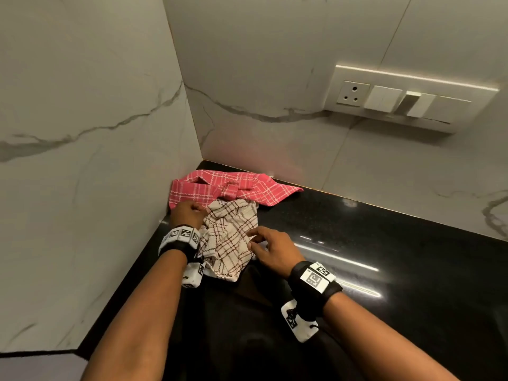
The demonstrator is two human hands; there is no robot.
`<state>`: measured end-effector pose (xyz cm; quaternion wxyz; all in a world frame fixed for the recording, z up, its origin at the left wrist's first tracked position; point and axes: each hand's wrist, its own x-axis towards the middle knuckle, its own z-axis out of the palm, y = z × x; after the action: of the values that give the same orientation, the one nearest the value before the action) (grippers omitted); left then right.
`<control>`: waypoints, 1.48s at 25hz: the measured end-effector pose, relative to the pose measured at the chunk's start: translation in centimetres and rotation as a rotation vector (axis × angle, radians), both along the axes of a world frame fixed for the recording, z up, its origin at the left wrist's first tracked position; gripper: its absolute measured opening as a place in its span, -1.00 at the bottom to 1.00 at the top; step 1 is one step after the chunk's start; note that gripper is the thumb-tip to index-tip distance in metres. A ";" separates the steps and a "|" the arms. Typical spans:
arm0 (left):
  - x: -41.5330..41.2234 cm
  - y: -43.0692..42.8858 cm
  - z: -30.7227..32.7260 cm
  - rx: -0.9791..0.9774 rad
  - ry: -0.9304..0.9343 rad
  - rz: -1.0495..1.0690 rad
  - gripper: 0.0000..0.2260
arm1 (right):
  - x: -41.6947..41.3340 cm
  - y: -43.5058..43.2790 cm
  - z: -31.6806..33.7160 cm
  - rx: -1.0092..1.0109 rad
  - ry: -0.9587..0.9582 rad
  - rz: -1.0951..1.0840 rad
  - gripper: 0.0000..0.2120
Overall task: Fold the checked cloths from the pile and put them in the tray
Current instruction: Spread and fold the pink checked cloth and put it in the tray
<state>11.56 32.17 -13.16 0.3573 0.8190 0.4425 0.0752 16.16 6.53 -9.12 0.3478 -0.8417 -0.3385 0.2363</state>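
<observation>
Right hand [270,250] pinches the cream cloth [233,237] at its right edge, left hand [188,213] grips its far-left part, probably to spread it for folding; pink cloth [247,188] lies beyond on the surface [357,243].

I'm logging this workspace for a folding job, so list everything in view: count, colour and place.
pink checked cloth: one, pink with white lines, crumpled in the counter's back corner.
cream checked cloth: one, cream with brown lines, bunched just in front of the pink one.
glossy stone counter: one, black, under both cloths.
marble-look wall tiles: several, grey-white with veins, left and behind.
switch panel with socket: one, white, back wall, right.
tray: none in view.
marker wristbands: two, black and white, one per wrist.
left hand: one, grips the cream cloth's left edge.
right hand: one, pinches its right edge.
</observation>
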 end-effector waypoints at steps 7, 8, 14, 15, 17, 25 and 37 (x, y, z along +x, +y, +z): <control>2.4 2.3 0.5 0.469 0.200 -0.220 -0.51 | -0.7 0.7 -0.7 0.018 0.044 -0.033 -0.76; 3.2 2.7 1.0 0.553 0.256 -0.294 -0.51 | -0.6 0.9 -0.8 0.023 0.041 -0.031 -0.76; 3.7 1.6 6.2 0.728 0.061 -0.471 -0.81 | 1.5 1.9 1.1 0.147 0.011 -0.181 -0.66; 3.1 0.0 7.2 0.812 -0.060 -0.573 -0.81 | 1.4 1.8 1.8 0.192 -0.004 -0.210 -0.56; 2.4 -3.4 9.4 0.803 -0.305 -0.799 -0.79 | 1.5 2.3 3.7 0.296 -0.050 -0.242 -0.46; 4.1 -14.2 20.0 0.260 -0.820 -0.690 -0.83 | 4.8 -4.3 14.6 0.613 -0.244 -0.549 -0.92; 9.4 -24.1 19.5 -0.035 -0.694 -0.628 -0.83 | 5.5 -26.1 13.8 -0.179 0.032 -0.219 -0.73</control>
<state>20.97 8.08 6.30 0.5034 0.8336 0.0290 0.2256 21.66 -19.57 4.70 0.3006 -0.8974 -0.2166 0.2396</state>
